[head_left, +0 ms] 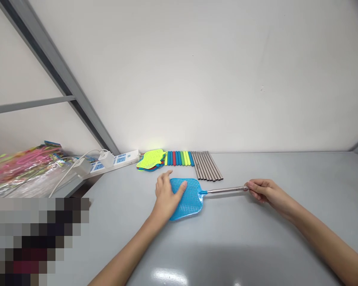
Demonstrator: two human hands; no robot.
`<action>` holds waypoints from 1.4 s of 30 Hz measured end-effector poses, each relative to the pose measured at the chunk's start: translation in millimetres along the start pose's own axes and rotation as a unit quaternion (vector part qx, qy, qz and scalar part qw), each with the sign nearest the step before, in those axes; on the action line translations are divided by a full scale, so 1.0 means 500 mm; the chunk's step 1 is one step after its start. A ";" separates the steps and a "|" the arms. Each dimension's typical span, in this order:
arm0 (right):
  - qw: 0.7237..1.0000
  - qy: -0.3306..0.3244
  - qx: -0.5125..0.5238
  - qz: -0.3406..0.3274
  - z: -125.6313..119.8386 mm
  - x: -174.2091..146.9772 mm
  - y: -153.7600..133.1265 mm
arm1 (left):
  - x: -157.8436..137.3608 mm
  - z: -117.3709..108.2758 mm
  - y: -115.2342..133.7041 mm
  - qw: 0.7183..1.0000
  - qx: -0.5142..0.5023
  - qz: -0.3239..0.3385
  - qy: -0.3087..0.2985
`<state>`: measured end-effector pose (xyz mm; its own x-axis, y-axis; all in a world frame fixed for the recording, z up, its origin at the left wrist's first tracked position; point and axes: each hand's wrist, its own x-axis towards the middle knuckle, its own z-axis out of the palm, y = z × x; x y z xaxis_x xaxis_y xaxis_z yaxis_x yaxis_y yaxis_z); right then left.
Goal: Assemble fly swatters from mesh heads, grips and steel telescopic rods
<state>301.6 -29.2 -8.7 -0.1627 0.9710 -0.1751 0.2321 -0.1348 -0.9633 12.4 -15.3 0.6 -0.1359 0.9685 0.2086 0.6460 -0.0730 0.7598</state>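
Observation:
A blue fly swatter head (189, 200) lies in front of me, its narrow neck pushed onto or into a thin metal tube (226, 190). My left hand (167, 194) grips the head's left side, thumb on top and the other fingers at its far left edge. At the tube's right end, my right hand (261, 190) pinches the metal between thumb and fingers. Behind the head are a stack of swatter heads (150, 159) with a yellow one on top, a row of coloured handle grips (179, 158), and several metal tubes (207, 167) side by side.
A white power strip (116, 161) with plugged-in adapters and a white cable sits at the table's back left. Clear bags with colourful contents (32, 171) lie farther left. The grey table (271, 238) meets a white wall at the back. A pixelated patch covers the lower left corner.

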 end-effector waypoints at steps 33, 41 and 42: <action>0.968 -0.205 -0.138 0.037 -0.009 -0.015 -0.021 | 0.004 -0.021 0.017 0.811 -0.383 -0.319 -0.305; 0.972 -0.199 -0.122 -0.002 -0.008 -0.011 -0.009 | 0.002 -0.021 0.017 0.817 -0.379 -0.325 -0.288; 0.972 -0.198 -0.128 -0.003 -0.006 -0.010 -0.007 | 0.002 -0.021 0.018 0.818 -0.376 -0.328 -0.287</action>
<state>304.4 -33.0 -4.1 -0.5087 0.8133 -0.2824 0.4524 -0.0266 -0.8914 10.2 -17.5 13.8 0.2462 0.7949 -0.5546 -0.0990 0.5898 0.8014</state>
